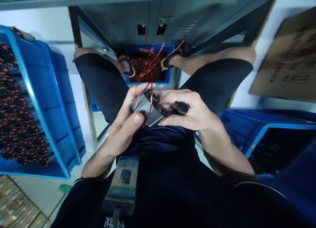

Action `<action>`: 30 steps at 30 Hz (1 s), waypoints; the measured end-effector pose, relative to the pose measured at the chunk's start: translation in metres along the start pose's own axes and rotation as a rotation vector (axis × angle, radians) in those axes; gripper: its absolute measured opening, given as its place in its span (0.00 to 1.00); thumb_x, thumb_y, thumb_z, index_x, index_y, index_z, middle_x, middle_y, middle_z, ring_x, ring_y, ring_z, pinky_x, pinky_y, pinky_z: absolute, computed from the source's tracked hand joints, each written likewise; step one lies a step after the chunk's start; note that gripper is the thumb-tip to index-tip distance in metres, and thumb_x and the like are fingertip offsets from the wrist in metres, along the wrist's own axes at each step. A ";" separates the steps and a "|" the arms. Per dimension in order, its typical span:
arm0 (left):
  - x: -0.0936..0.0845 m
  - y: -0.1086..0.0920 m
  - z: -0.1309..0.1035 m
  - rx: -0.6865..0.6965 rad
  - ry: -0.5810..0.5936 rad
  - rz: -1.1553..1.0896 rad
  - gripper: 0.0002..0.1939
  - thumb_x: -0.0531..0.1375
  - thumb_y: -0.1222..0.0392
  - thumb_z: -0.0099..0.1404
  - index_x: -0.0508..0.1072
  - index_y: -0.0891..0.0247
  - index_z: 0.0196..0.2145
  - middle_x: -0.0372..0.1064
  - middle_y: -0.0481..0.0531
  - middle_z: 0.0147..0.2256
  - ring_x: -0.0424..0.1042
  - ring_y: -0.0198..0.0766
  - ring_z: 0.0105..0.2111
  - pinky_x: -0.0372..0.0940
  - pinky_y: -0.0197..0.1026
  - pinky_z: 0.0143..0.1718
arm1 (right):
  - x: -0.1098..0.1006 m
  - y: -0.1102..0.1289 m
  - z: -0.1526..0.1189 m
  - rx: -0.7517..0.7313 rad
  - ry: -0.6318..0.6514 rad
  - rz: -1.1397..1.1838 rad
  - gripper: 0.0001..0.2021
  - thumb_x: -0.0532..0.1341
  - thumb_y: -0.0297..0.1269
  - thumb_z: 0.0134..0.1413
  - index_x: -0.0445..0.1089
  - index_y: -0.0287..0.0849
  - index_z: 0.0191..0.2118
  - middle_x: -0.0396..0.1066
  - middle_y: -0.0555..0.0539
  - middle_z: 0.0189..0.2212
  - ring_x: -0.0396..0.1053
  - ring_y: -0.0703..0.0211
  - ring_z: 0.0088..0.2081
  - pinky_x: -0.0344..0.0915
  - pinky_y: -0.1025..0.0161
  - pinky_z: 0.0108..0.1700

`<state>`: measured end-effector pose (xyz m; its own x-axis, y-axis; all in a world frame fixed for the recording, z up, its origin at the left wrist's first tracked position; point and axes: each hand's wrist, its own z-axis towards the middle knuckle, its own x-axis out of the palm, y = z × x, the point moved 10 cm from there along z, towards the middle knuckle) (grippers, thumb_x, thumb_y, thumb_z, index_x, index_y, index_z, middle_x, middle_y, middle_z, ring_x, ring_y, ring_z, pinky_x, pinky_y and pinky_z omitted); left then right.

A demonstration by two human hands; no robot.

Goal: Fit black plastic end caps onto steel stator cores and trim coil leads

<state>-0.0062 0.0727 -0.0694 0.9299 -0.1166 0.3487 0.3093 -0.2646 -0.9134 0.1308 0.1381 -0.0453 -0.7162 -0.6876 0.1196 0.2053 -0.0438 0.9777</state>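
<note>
My left hand [124, 127] is closed around a motor stator [145, 106], a grey metal core with black end pieces and copper windings. Loose copper wires [151, 99] rise from it and stretch away from me, some blurred. At the stator's right end, the fingers of my right hand [190, 111] are closed on a dark piece with a rounded black end [180, 107]. Its kind is not clear, and the fingers partly hide where it meets the stator.
Between the feet stands a blue bin [170, 76] holding copper wire scraps. A blue crate [59, 136] of stacked stators is at left. Another blue crate [259, 139] with dark parts stands at right, below a cardboard box [288, 60]. A grey metal cabinet [130, 20] is ahead.
</note>
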 end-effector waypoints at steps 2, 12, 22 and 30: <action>0.002 0.000 -0.003 -0.021 -0.026 -0.048 0.39 0.69 0.35 0.75 0.71 0.53 0.76 0.69 0.60 0.75 0.72 0.65 0.75 0.71 0.63 0.78 | 0.003 0.011 0.000 -0.018 0.016 -0.081 0.13 0.76 0.45 0.72 0.78 0.44 0.41 0.71 0.54 0.32 0.68 0.63 0.33 0.72 0.62 0.43; -0.003 -0.027 -0.003 0.375 -0.200 0.329 0.36 0.74 0.43 0.75 0.74 0.53 0.75 0.72 0.57 0.67 0.75 0.55 0.69 0.72 0.55 0.75 | -0.003 0.014 -0.011 0.220 -0.505 -0.061 0.14 0.77 0.51 0.70 0.83 0.47 0.41 0.69 0.53 0.26 0.77 0.58 0.35 0.80 0.59 0.41; -0.001 -0.012 0.000 0.201 -0.208 0.086 0.28 0.67 0.39 0.81 0.72 0.52 0.71 0.75 0.60 0.59 0.83 0.46 0.45 0.85 0.47 0.40 | -0.036 0.009 -0.028 0.162 -0.692 0.183 0.07 0.71 0.44 0.75 0.83 0.48 0.46 0.66 0.54 0.25 0.59 0.63 0.24 0.64 0.62 0.27; 0.004 -0.020 0.000 0.099 -0.136 -0.036 0.27 0.70 0.42 0.79 0.74 0.51 0.70 0.76 0.59 0.61 0.84 0.52 0.53 0.86 0.44 0.36 | -0.007 0.051 -0.042 0.222 -0.111 -0.621 0.27 0.64 0.27 0.72 0.78 0.50 0.71 0.83 0.45 0.47 0.80 0.54 0.41 0.81 0.54 0.49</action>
<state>-0.0086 0.0774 -0.0493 0.9343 0.0239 0.3557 0.3544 -0.1700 -0.9195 0.1739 0.1101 -0.0035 -0.7238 -0.5034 -0.4719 -0.4015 -0.2489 0.8814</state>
